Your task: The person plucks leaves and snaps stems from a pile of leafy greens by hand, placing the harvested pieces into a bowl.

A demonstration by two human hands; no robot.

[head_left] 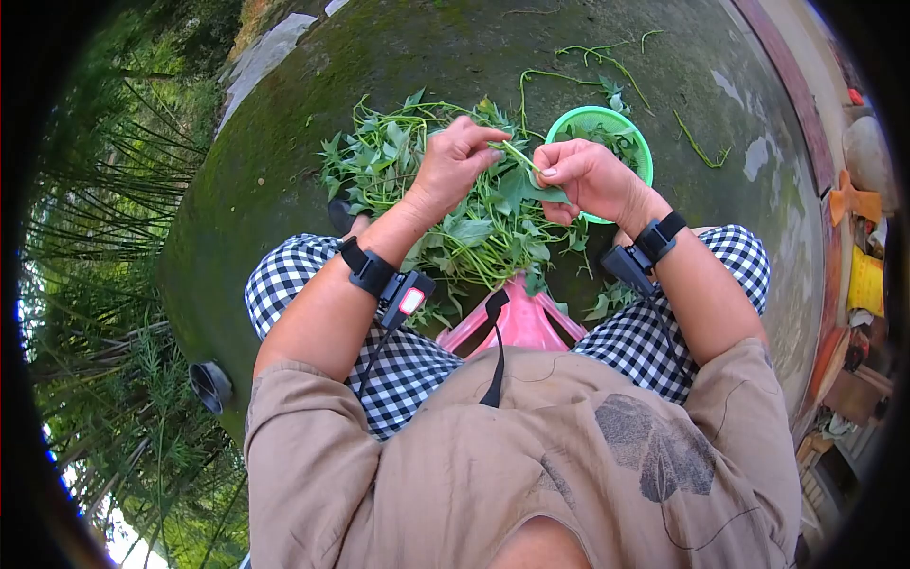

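Observation:
Between my hands stretches a leafy green stem (520, 156), its broad leaf hanging below. My left hand (453, 163) pinches the stem's upper left end between thumb and fingers. The thumb and fingertips of my right hand (590, 176) close on the other end, close to the leaf. Beneath both hands lies a loose heap of leafy green vines (469, 228) on the ground. Just behind my right hand stands a round light-green plastic basket (648, 163) with picked leaves in it, partly covered by that hand.
A pink plastic object (518, 318) sits between my knees. Several stripped stems (700, 142) lie on the mossy concrete beyond the basket. Bamboo-like plants (123, 313) border the left side, near a dark pipe end (209, 387). Assorted items, including a yellow bag (866, 283), line the right edge.

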